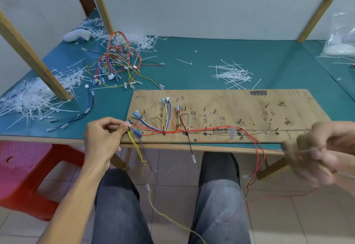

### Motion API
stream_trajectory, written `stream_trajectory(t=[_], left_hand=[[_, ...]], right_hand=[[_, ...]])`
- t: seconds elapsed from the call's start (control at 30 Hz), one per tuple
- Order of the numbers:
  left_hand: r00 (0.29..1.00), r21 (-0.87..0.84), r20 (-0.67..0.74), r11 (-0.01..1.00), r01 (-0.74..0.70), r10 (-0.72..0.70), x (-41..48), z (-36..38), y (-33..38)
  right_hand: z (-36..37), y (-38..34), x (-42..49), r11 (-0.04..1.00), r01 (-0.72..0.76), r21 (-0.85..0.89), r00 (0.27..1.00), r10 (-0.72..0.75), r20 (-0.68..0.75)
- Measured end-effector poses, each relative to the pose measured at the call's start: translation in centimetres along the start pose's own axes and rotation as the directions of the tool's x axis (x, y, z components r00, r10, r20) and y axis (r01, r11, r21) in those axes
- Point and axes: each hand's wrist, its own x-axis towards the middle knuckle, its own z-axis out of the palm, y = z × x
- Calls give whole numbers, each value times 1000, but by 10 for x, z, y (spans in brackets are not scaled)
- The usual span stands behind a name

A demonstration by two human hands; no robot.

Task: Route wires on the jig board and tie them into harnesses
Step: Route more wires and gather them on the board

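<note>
Pinching the wire ends [129, 126] at the near-left corner of the jig board [249, 107], the left hand [104, 136] anchors them, probably so the red wires [201, 129] lie taut along its near edge. The right hand [317, 153], near right, is too blurred to tell its grip.

Left hand [103, 138] pinches the wire ends [129, 125] between curled fingers [118, 129]; right hand [317, 151] blurred, fingers curled, hold unclear.

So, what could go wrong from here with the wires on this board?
1. The left hand pinches the red wires at one end; the right hand is blurred, so a hard pull might lift them off the jig board.
2. The yellow wire hangs loose below the board and could snag.
</note>
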Motion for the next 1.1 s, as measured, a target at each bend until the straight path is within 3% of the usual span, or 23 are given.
stream_trajectory(t=[0.07, 0.17, 0.27, 0.33, 0.47, 0.57, 0.67, 0.77, 0.93, 1.03, 1.1], left_hand=[[1000, 9, -7, 1000, 3, -3, 0, 0, 2], [1000, 8, -5, 1000, 9, -9, -2, 1, 5], [1000, 13, -1, 1000, 15, -15, -4, 0, 9], [1000, 12, -1, 1000, 17, -17, -5, 0, 11], [1000, 19, -1, 1000, 17, -17, -5, 0, 10], [1000, 17, 1, 1000, 16, -16, -5, 0, 9], [1000, 22, -2, 1000, 14, -14, -6, 1, 11], [1000, 24, -15, 999, 23, -23, -8, 1, 17], [999, 32, -17, 999, 41, -41, -11, 1, 24], [999, 40, -23, 998, 49, -48, -11, 1, 25], [998, 33, -30, 998, 50, -49, -12, 2, 24]], right_hand=[[17, 2, 14, 990, -69, 119, 996, 62, 59], [35, 9, 20, 972, -226, 69, 969, 217, 120], [50, 30, 27, 898, -421, 130, 907, 419, 48], [57, 41, 26, 834, -550, 39, 834, 551, -25], [71, 43, 20, 724, -648, -236, 739, 673, 36], [84, 38, 22, 635, -626, -452, 740, 666, -89], [92, 36, 23, 594, -514, -619, 830, 528, -183], [85, 26, 23, 415, -434, -800, 873, 413, -259], [81, 22, 22, 183, -394, -901, 847, 452, -279], [93, 53, 20, -12, -361, -932, 798, 513, -316], [106, 85, 20, -76, -336, -939, 789, 522, -324]])
